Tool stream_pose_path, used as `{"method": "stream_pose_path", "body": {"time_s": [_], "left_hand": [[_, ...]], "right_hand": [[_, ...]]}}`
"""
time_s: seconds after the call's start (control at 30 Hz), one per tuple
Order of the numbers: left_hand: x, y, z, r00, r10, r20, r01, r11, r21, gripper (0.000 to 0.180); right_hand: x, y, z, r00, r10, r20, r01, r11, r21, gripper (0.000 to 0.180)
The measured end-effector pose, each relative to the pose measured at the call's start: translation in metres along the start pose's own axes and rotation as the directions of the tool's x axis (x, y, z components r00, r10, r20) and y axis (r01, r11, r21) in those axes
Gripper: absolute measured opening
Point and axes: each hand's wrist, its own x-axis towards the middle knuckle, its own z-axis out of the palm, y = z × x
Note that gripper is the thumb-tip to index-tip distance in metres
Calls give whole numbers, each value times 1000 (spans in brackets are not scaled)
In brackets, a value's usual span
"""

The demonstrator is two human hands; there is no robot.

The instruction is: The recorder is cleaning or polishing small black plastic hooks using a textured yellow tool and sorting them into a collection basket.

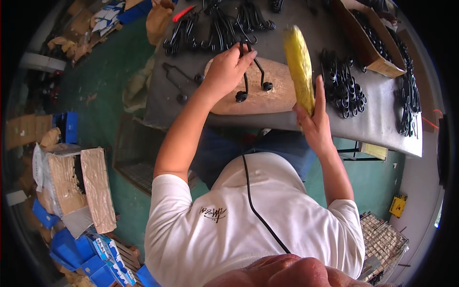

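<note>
Gripping at upper centre of the frame: the left hand [228, 71] has thumb and fingers closed on the top of a two-legged black metal piece [262, 74]. Its legs point down the frame, each ending in a round black knob, over a pale wooden board [282, 86]. Cannot tell whether the knobs touch the board.

Right hand [316, 124], right of centre: wrapped round the lower end of a long yellow block [299, 67], which stands almost vertical in the frame, leaning a little left at its top. Thumb against the block, one finger stretched upward just beside it; the other fingers are mostly hidden.

Board lies on a grey table [377, 103]. Another black knobbed piece [182, 97] lies just left of the board. Clusters of black hooks [222, 31] along the top edge, with a red object [183, 13] at their left. More black pieces [344, 91] heaped right of the yellow block; cardboard box [393, 68] of dark parts, upper right.
</note>
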Motion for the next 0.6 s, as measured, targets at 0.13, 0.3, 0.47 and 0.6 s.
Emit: {"method": "stream_pose_path", "body": {"time_s": [0.13, 0.3, 0.47, 0.6], "left_hand": [[3, -3, -1, 996, 82, 31, -86, 983, 161, 26], [-4, 10, 7, 990, 132, -38, -131, 991, 40, 22], [-32, 32, 24, 978, -132, -161, 63, 925, -376, 15], [-44, 34, 33, 987, 73, -144, -86, 993, -85, 16]], "right_hand": [[7, 8, 18, 831, -540, -132, 464, 804, -370, 78], [19, 24, 18, 996, -18, 86, 36, 978, -206, 73], [6, 23, 6, 982, -169, -88, 173, 984, 39, 69], [-27, -31, -14, 984, -147, -102, 158, 982, 106, 67]]}}
